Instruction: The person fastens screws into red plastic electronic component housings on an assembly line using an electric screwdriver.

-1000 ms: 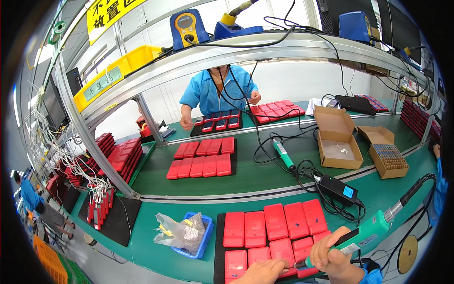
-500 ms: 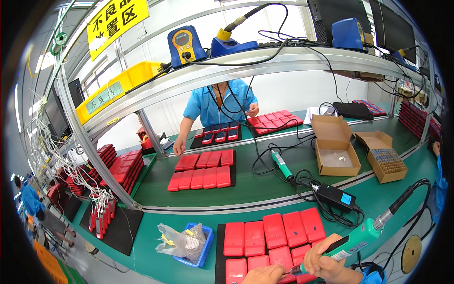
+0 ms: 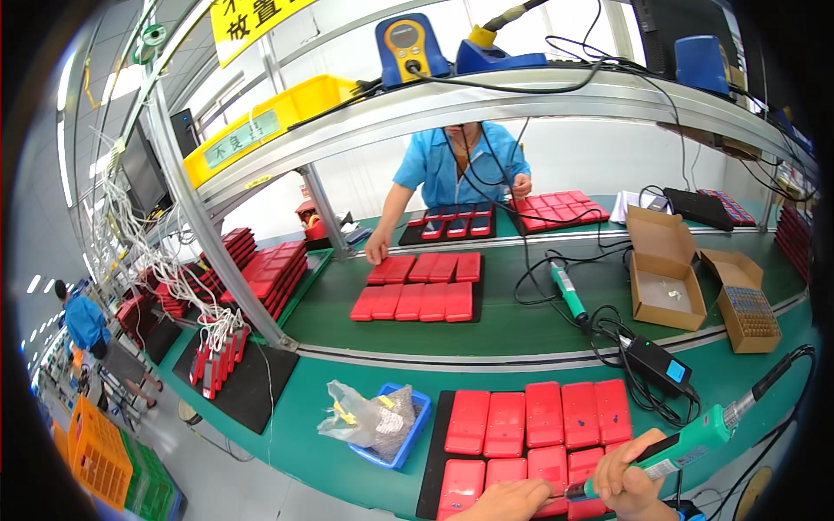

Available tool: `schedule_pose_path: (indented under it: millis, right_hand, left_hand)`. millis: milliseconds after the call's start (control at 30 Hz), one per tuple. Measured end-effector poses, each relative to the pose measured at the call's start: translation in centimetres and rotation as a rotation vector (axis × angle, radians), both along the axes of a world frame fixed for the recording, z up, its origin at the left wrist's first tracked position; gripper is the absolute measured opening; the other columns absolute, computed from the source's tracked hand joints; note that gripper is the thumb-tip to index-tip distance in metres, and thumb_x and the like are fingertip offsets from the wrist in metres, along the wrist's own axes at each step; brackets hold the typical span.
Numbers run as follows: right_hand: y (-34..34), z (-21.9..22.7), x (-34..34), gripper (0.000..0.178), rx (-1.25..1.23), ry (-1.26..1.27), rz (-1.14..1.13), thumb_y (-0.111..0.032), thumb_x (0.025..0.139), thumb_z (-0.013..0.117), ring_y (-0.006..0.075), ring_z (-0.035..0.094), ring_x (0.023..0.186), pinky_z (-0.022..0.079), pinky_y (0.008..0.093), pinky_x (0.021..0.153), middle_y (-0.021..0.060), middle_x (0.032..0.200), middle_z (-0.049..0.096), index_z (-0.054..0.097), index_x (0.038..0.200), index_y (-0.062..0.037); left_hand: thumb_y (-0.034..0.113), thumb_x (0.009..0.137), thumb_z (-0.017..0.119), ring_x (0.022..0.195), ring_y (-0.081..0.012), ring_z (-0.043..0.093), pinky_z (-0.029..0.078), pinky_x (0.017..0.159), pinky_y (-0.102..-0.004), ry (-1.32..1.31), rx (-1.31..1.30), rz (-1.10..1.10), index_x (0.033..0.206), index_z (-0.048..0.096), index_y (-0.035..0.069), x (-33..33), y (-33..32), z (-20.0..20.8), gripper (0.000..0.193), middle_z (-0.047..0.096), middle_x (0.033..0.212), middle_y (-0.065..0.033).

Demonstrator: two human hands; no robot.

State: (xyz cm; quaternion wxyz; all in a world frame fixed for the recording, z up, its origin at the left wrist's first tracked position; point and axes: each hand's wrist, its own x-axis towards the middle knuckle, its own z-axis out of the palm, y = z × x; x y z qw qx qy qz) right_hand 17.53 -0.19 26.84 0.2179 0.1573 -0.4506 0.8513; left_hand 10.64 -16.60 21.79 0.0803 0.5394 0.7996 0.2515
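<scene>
A green electric screwdriver [image 3: 704,441] is gripped in my right hand [image 3: 629,483], its cable running off the far end. It is tilted, with the bit pointing left and down at the red cases. Right by the bit's tip, my left hand [image 3: 506,502] has its fingers pinched together; whatever is between them is too small to make out. Both hands are over the near row of red plastic cases [image 3: 470,422], which lie in two rows on a black mat [image 3: 439,434]. My hands hide part of the near row.
Left of the mat, a blue tray [image 3: 420,427] holds small screws and a plastic bag. Behind are a second green screwdriver [image 3: 569,293], a black power adapter [image 3: 658,364] and cardboard boxes [image 3: 665,300]. Opposite, a co-worker's hand [image 3: 377,250] touches red cases. A metal shelf frame [image 3: 556,87] spans above.
The whole view has shifted, so the bench appears farther right. My hands stay together at the near row with the screwdriver. Across the bench, the co-worker's hand has come down onto a red case.
</scene>
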Motion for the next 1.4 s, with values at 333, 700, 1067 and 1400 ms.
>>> schedule_pose_path:
  millis: [333,700,1067,1400]
  right_hand:
    - [-0.7,0.4,-1.5,0.022,0.063,0.008,-0.02,-0.017,0.083,0.058,0.0128,0.044,0.049,0.041,0.026,0.048,0.0026,0.058,0.042,0.044,0.095,-0.0051]
    - [-1.0,-0.3,-0.5,0.025,0.052,0.013,-0.084,-0.017,0.082,0.06,0.0134,0.045,0.045,0.04,0.026,0.042,0.0027,0.055,0.043,0.042,0.093,-0.0057]
    - [2.9,-0.3,-0.1,0.029,0.287,0.159,-0.118,-0.007,0.077,0.063,0.0159,0.048,0.043,0.045,0.0298,0.041,0.0047,0.055,0.049,0.042,0.097,-0.0023]
    - [2.4,-3.0,0.6,0.022,0.487,0.16,-0.089,-0.016,0.083,0.06,0.0135,0.055,0.044,0.048,0.0264,0.039,0.0013,0.055,0.052,0.044,0.093,-0.0041]
  left_hand:
    - [0.017,0.079,0.052,0.072,-0.029,0.057,0.045,0.062,-0.038,-0.004,0.146,0.005,0.085,0.054,0.006,-0.8,-0.6,-0.6,0.013,0.056,0.077,-0.0109]
    - [0.016,0.077,0.052,0.076,-0.0277,0.057,0.045,0.062,-0.0377,0.009,0.124,0.004,0.087,0.055,0.007,0.3,-0.8,-0.5,0.013,0.055,0.08,-0.0098]
    - [0.03,0.062,0.072,0.11,-0.0316,0.046,0.033,0.093,-0.0483,0.131,0.153,0.142,0.105,0.058,0.009,-0.3,-2.0,-3.2,0.05,0.05,0.118,-0.0125]
    - [0.035,0.073,0.062,0.117,-0.0237,0.043,0.031,0.094,-0.048,0.14,-0.022,-0.003,0.108,0.057,0.017,1.1,-1.7,-4.8,0.04,0.046,0.127,-0.0099]
